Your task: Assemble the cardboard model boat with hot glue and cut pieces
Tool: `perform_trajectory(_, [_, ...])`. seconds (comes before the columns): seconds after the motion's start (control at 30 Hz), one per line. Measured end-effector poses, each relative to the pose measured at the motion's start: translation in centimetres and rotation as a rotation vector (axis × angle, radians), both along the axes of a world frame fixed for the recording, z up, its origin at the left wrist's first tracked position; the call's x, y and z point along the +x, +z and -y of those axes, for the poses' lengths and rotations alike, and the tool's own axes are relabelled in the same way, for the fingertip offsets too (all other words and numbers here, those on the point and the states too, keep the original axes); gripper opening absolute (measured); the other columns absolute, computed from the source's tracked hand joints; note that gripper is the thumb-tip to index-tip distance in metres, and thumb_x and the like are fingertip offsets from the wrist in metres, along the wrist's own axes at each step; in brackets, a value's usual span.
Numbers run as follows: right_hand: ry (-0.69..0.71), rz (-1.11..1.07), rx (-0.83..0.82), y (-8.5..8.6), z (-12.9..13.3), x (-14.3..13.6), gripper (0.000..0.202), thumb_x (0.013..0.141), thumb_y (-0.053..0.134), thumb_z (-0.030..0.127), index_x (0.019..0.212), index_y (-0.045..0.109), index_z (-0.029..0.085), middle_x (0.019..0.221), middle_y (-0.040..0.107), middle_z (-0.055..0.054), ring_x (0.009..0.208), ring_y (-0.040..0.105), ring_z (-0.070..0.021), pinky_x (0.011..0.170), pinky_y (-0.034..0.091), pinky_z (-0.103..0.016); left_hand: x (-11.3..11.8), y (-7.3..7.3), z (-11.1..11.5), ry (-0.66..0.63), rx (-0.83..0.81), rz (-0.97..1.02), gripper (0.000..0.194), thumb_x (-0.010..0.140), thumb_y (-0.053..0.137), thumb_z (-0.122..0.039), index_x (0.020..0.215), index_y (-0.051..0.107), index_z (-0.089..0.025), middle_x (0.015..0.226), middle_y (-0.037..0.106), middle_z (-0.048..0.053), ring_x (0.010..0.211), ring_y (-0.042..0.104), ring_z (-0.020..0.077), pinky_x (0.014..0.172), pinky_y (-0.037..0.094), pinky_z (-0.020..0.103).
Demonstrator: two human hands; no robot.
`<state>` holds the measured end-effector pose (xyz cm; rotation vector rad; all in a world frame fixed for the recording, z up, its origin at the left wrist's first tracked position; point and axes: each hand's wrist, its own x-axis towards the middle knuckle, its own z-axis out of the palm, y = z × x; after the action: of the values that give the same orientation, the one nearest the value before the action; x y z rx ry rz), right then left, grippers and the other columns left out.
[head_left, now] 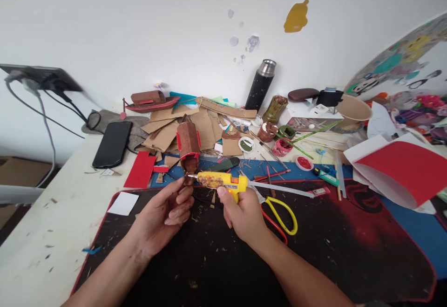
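Observation:
My left hand [167, 214] has its thumb and fingers closed on the near, narrow end of a small brown model boat [187, 138]. The boat has a curved canopy with red strips along its sides and points away from me. In my right hand [244, 214] is a yellow hot glue gun [216, 181], its barrel aimed left. The nozzle tip is at the boat's near end, by my left fingertips; whether it touches cannot be told. A long whitish glue stick [282, 188] sticks out of its back. Scissors [291, 218] with yellow and red handles lie beside my right wrist.
Behind the boat lie cardboard scraps [164, 134] and another model boat [152, 102]. Open paint jars [282, 147] and a black thermos [260, 85] stand at the back right. A phone [112, 145] lies left, red card [401, 172] right. A dark mat [314, 260] covers the front.

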<state>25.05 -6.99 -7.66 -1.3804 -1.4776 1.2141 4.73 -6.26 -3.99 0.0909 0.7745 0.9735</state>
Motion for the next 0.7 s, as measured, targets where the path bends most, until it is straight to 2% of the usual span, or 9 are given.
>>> perform_trajectory(0.3, [-0.012, -0.001, 0.006, 0.15, 0.03, 0.0, 0.064, 0.102, 0.049, 0.073, 0.06, 0.046, 0.025, 0.04, 0.042, 0.002, 0.041, 0.043, -0.0138, 0.043, 0.031, -0.027, -0.07, -0.02, 0.11, -0.01, 0.043, 0.003, 0.032, 0.085, 0.089, -0.023, 0.079, 0.059, -0.015, 0.063, 0.045, -0.009, 0.041, 0.038, 0.0014, 0.032, 0.033, 0.01])
perform_trajectory(0.43, [-0.009, 0.005, 0.007, 0.33, -0.03, 0.04, 0.064, 0.102, 0.05, 0.073, 0.058, 0.045, 0.025, 0.039, 0.041, 0.002, 0.04, 0.042, -0.0133, 0.043, 0.03, -0.027, -0.06, -0.04, 0.14, -0.011, 0.048, 0.004, 0.028, 0.086, 0.088, -0.023, 0.084, 0.061, -0.015, 0.063, 0.045, -0.009, 0.041, 0.038, 0.0015, 0.032, 0.033, 0.01])
perform_trajectory(0.7, [-0.011, -0.006, 0.021, 0.1, 0.07, -0.03, 0.064, 0.102, 0.05, 0.073, 0.061, 0.047, 0.024, 0.041, 0.041, 0.003, 0.041, 0.041, -0.0128, 0.043, 0.029, -0.026, -0.08, -0.27, 0.12, -0.014, 0.051, 0.005, 0.028, 0.09, 0.084, -0.023, 0.081, 0.059, -0.015, 0.064, 0.044, -0.009, 0.041, 0.038, 0.0015, 0.032, 0.033, 0.01])
